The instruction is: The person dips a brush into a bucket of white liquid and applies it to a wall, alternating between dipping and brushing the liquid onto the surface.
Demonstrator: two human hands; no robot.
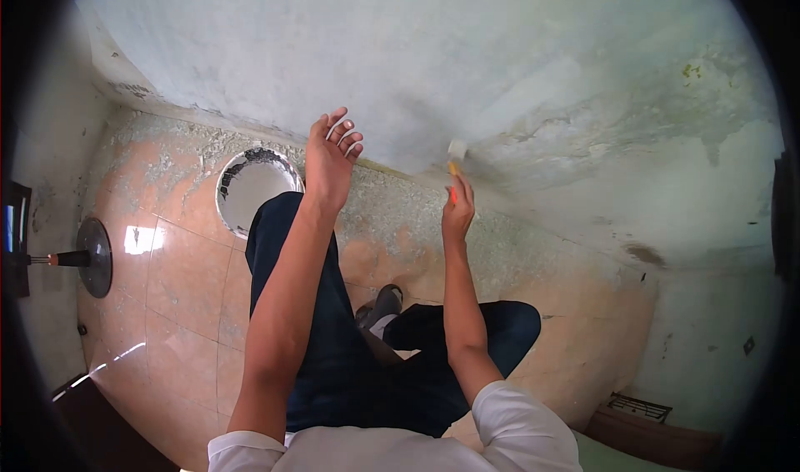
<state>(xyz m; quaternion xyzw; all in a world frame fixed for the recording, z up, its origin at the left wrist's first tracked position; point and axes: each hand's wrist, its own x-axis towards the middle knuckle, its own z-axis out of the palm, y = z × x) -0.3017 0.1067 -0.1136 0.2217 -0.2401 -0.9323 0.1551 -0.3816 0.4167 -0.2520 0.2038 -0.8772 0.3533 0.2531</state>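
Note:
My right hand (457, 210) grips a small paintbrush (455, 159) with an orange handle and pale bristles. The bristles touch the base of the pale, stained wall (517, 72), just above the floor line. My left hand (330, 157) is raised with its fingers apart and holds nothing; it hovers near the wall's lower edge, beside a white bucket (252, 185) seen from above. I squat low, with my dark trousers (333, 339) and one dark shoe (382, 304) below my arms.
The peach tiled floor (175, 289) is speckled with pale splatter along the wall. A round dark stand base (94, 257) with a handle sits at the left. A small metal rack (637, 407) lies low at the right corner.

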